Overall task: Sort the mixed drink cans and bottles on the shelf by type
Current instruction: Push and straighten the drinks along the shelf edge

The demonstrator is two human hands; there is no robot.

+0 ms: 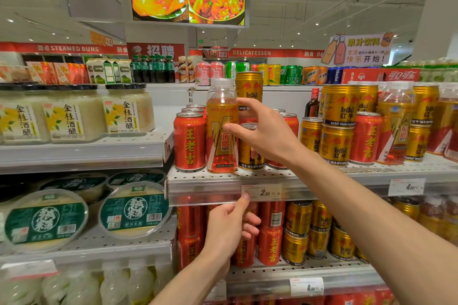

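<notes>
Supermarket shelving fills your view; your right hand (266,135) hovers fingers spread, just beside the orange bottle (222,126) standing upright between a red can (189,141) and gold cans (250,153) on the upper shelf (371,171), while your left hand (229,228) fingers its price rail (203,192).

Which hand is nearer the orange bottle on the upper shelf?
Right. The right hand is open just beside the orange bottle, fingertips at its side. The left hand is below, at the shelf's price rail.
</notes>
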